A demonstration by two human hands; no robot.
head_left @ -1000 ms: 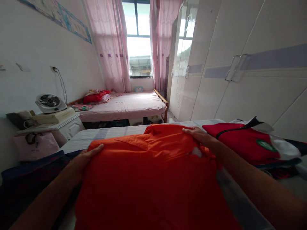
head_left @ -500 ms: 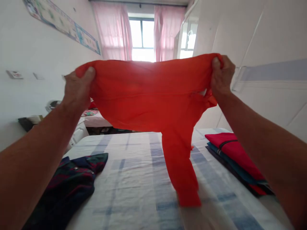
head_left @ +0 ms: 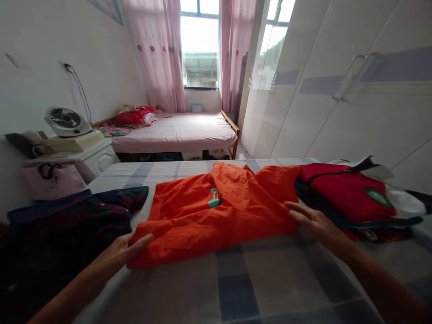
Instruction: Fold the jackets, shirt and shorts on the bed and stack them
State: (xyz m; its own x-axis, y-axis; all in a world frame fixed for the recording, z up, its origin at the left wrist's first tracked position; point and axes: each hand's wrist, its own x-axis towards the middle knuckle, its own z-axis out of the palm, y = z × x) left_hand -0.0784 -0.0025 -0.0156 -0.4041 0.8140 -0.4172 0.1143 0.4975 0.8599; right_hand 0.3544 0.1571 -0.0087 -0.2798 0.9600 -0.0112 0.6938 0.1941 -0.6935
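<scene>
An orange jacket lies folded on the bed in front of me, with a small green piece and pale cords showing near its middle. At its near left corner, my left hand holds the edge, thumb on top and the other fingers mostly hidden behind the cloth. My right hand is at the right edge, fingers stretched out and touching the fabric. Left of the jacket is a dark plaid garment with buttons. On the right, a stack of folded clothes has a red garment on top.
The bed has a white and blue checked sheet. Beyond it stand a second bed and a window with pink curtains. A fan sits on a cabinet at left. White wardrobes line the right side.
The orange jacket has come down from being held up stretched between both hands and now lies on the bed. My right hand's grip has loosened. The view has tilted downward.
</scene>
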